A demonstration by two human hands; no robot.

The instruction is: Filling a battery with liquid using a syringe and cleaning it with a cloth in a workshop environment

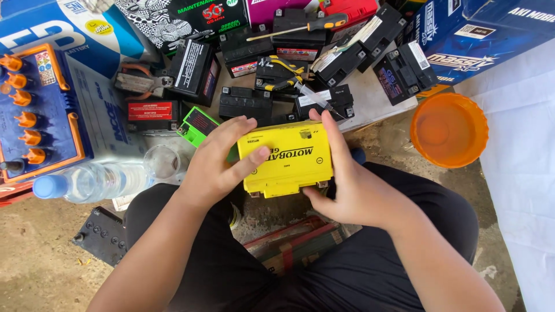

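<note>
Both forearms are reaching out over black-trousered knees, the left hand (217,164) and right hand (352,185) clasping a small yellow motorcycle battery (287,159) by its two ends, just above the lap. Keeping each grip snug on the smooth, boxy plastic case and the battery level seems wise. Matte black batteries (245,103), yellow-handled pliers (283,72), an orange plastic bowl (450,128) and a clear water bottle (92,181) are lying on the dusty ground beyond.

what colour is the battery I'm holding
Yellow; the box-shaped plastic battery shows best in the head view.
</note>
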